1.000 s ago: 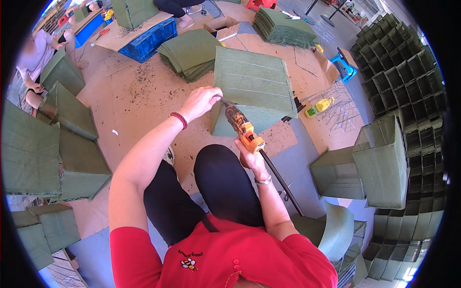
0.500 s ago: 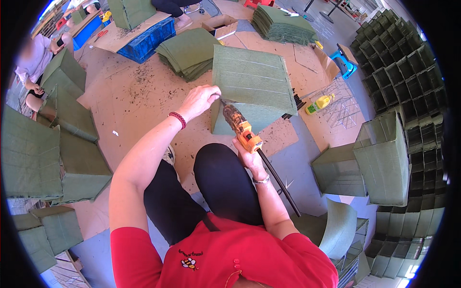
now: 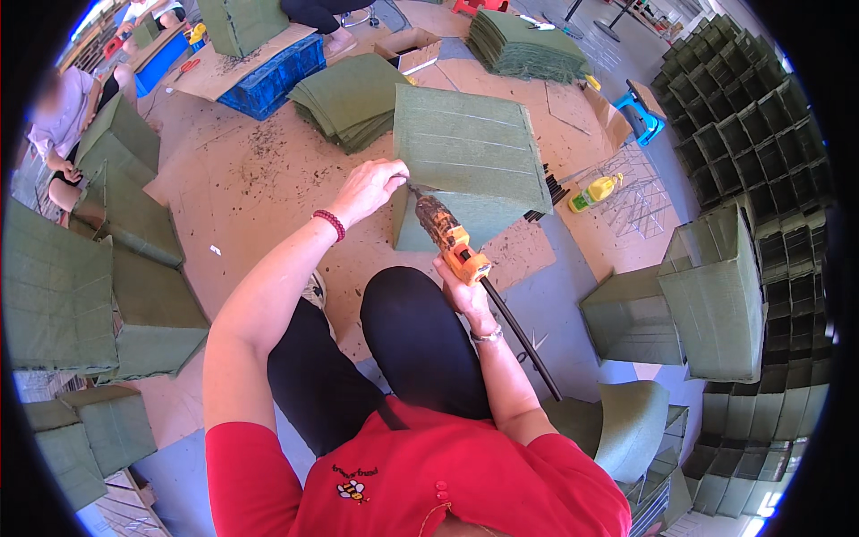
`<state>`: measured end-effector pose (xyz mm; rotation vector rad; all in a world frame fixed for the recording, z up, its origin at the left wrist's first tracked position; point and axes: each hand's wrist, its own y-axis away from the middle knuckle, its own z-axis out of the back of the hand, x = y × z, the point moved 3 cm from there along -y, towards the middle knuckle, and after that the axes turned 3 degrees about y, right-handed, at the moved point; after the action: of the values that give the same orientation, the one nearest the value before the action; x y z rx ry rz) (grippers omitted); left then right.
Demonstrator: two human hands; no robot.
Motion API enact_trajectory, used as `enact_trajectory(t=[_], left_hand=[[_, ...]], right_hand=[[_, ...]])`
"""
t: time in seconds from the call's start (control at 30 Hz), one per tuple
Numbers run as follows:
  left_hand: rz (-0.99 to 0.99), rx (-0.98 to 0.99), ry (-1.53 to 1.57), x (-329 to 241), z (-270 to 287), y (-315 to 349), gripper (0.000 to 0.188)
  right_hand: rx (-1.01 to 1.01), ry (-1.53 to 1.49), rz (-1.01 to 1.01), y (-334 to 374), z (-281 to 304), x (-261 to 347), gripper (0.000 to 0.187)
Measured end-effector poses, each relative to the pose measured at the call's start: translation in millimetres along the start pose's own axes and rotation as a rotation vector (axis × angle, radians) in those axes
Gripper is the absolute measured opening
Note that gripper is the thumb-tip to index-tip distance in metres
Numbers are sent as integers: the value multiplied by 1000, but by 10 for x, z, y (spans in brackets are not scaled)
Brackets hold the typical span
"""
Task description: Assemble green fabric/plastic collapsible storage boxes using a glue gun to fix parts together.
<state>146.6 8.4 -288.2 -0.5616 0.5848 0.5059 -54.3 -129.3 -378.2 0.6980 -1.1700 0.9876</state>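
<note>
Currently, right hand [image 3: 464, 288] around a glue gun [image 3: 445, 230], left hand [image 3: 367, 191] in a pinch on a green box [image 3: 472, 148], contents hidden.

Near twelve o'clock, the gun tip [image 3: 414, 191] is too small to tell. At eleven, the top edge cuts a box [image 3: 242, 25] and a person [image 3: 327, 12]. At ten, a head [image 3: 51, 88] is blurred.
</note>
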Motion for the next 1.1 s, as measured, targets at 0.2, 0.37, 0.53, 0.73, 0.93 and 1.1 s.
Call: enact_trajectory(t=[0.2,0.37,0.53,0.73,0.93,1.1], left_hand=[[-10,9,7,31,6,21,10],[25,-4,26,25,14,16,10],[61,-34,47,-19,3,-15,9],[52,-58,71,4,13,3,8],[49,-67,63,32,11,17,8],[63,-51,63,-21,24,-7,9]], right_hand=[[-36,-15,40,27,-17,139,24],[-56,-22,-27,64,50,175,24],[-44,-42,-30,56,29,48,26],[-24,99,87,32,-20,57,27],[-66,-70,-43,83,13,161,22],[-73,7,-31,99,42,93,21]])
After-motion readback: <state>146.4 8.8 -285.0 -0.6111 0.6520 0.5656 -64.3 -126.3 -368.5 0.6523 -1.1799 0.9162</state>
